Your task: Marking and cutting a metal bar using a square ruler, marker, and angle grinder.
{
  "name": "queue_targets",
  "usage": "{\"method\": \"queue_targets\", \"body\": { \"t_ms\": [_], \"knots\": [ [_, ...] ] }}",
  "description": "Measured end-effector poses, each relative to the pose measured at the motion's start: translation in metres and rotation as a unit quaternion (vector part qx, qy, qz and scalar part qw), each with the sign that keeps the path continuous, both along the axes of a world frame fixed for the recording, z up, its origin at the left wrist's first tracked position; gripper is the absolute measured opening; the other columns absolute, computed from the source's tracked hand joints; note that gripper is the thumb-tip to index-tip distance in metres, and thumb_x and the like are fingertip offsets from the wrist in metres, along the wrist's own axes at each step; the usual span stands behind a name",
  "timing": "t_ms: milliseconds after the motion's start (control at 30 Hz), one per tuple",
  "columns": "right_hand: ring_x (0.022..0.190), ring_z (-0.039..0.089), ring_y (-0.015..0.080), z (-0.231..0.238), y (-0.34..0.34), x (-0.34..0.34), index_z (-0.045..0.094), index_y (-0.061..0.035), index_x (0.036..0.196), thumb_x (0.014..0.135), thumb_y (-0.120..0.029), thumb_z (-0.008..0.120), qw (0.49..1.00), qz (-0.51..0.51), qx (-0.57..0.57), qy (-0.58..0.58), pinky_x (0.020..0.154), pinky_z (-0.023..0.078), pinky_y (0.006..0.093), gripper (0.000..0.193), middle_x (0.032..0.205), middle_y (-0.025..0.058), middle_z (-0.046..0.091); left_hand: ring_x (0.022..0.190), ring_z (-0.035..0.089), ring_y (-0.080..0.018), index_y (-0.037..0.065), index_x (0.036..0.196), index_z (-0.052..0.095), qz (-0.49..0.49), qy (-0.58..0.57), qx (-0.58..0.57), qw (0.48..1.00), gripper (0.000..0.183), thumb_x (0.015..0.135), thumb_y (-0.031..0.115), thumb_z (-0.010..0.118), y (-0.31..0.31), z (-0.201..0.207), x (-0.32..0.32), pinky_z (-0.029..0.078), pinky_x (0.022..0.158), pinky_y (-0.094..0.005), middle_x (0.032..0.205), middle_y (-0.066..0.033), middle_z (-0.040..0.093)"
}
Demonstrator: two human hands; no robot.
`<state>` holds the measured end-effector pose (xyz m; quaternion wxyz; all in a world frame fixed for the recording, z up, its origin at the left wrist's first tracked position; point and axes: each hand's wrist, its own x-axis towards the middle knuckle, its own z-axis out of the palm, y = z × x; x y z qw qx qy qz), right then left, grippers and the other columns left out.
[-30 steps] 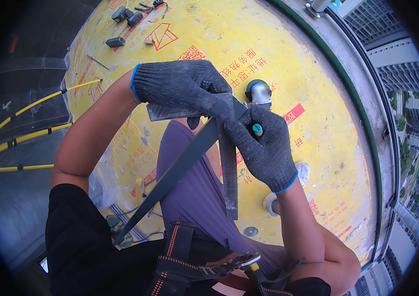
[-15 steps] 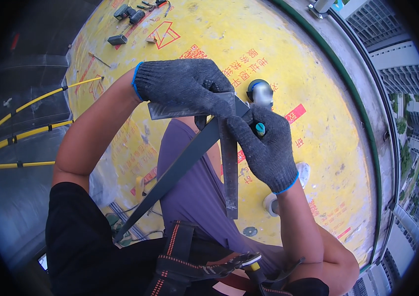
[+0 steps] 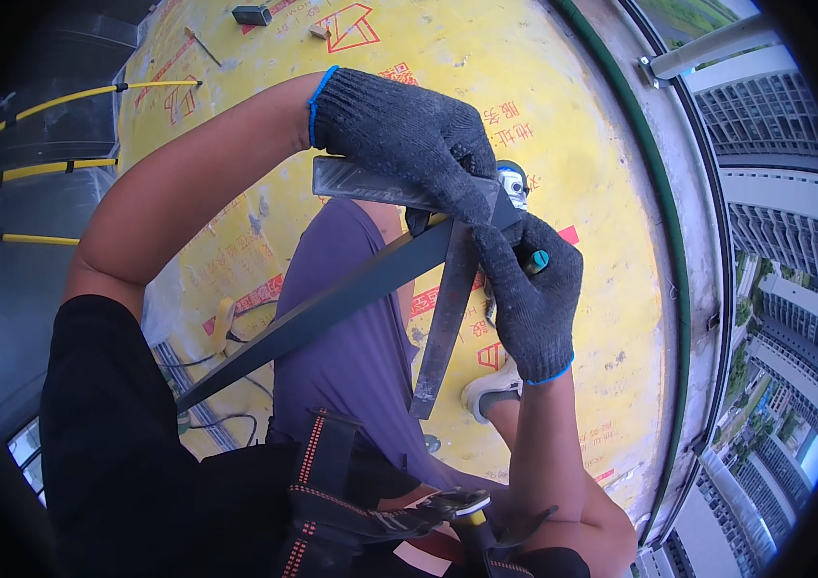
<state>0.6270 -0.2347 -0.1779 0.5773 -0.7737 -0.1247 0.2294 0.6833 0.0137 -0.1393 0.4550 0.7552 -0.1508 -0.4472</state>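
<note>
Left hand: in a dark knit glove [image 3: 399, 135] with a blue cuff, closed on the corner of the metal square, thumb on top, perhaps to press it flat to the bar
Right hand: in a matching glove [image 3: 536, 308], fingers curled round a slim teal-ended tool [image 3: 537, 261], its thumb side by the bar's far end, seemingly to steady it; whether that thumb touches the square I cannot tell
Hands: close together at the same corner, probably so square and bar cannot slip apart
Metal square [image 3: 446, 328]: L-shaped, grey, scuffed; one arm reaches left, the other crosses over the bar and points near
Dark bar [image 3: 332, 299]: long, straight, smooth, matte grey, slanting from the far end at the hands to near left, above the purple trouser leg [image 3: 317, 356], which may help support it
Floor sheet [image 3: 573, 106]: yellow, red-printed, stained
Beyond the hands: a rounded silvery tool [image 3: 513, 185], partly hidden; far left, a short box-section piece [image 3: 252, 15]
</note>
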Motion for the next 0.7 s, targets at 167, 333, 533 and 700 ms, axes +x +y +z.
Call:
{"method": "queue_targets", "body": {
  "t_ms": [167, 333, 533, 700],
  "knots": [
    [0.069, 0.064, 0.0149, -0.0037, -0.0009, -0.0006, 0.072, 0.0003, 0.089, 0.101, -0.017, 0.078, 1.0, -0.004, 0.011, -0.001, 0.066, 0.049, 0.0324, 0.022, 0.077, 0.0089, 0.07, 0.076, 0.067, -0.0117, -0.003, 0.103, 0.079, 0.018, 0.009, -0.041, 0.999, 0.046, 0.099, 0.043, 0.077, 0.0011, -0.0048, -0.0033, 0.057, 0.073, -0.0304, 0.088, -0.0069, 0.076],
    [0.073, 0.066, 0.0142, -0.0033, -0.0027, -0.0007, 0.073, 0.001, 0.093, 0.102, -0.018, 0.077, 1.0, -0.005, 0.006, -0.006, 0.068, 0.05, 0.0328, 0.021, 0.079, 0.0091, 0.072, 0.076, 0.064, -0.0104, -0.003, 0.103, 0.079, 0.045, 0.04, -0.077, 0.995, 0.047, 0.101, 0.044, 0.076, 0.0018, 0.0014, -0.0051, 0.056, 0.071, -0.0301, 0.088, -0.0052, 0.075],
    [0.069, 0.058, 0.0079, -0.0033, -0.001, -0.0015, 0.074, 0.0015, 0.092, 0.101, -0.011, 0.077, 1.0, -0.006, 0.013, -0.014, 0.064, 0.046, 0.0262, 0.016, 0.077, 0.0009, 0.069, 0.077, 0.071, -0.0126, -0.007, 0.108, 0.078, 0.011, -0.007, -0.031, 0.999, 0.041, 0.105, 0.033, 0.073, 0.0003, 0.0035, -0.0014, 0.066, 0.073, -0.0326, 0.088, -0.0097, 0.075],
    [0.068, 0.058, 0.0074, -0.0052, -0.0006, -0.0007, 0.074, 0.001, 0.092, 0.102, -0.012, 0.077, 1.0, 0.003, 0.008, -0.014, 0.063, 0.045, 0.0259, 0.016, 0.077, 0.0006, 0.068, 0.077, 0.073, -0.0138, -0.008, 0.105, 0.078, 0.002, -0.001, -0.046, 0.999, 0.04, 0.104, 0.032, 0.074, 0.0023, -0.0024, 0.0008, 0.066, 0.071, -0.0328, 0.088, -0.0112, 0.076]
  ]
}}
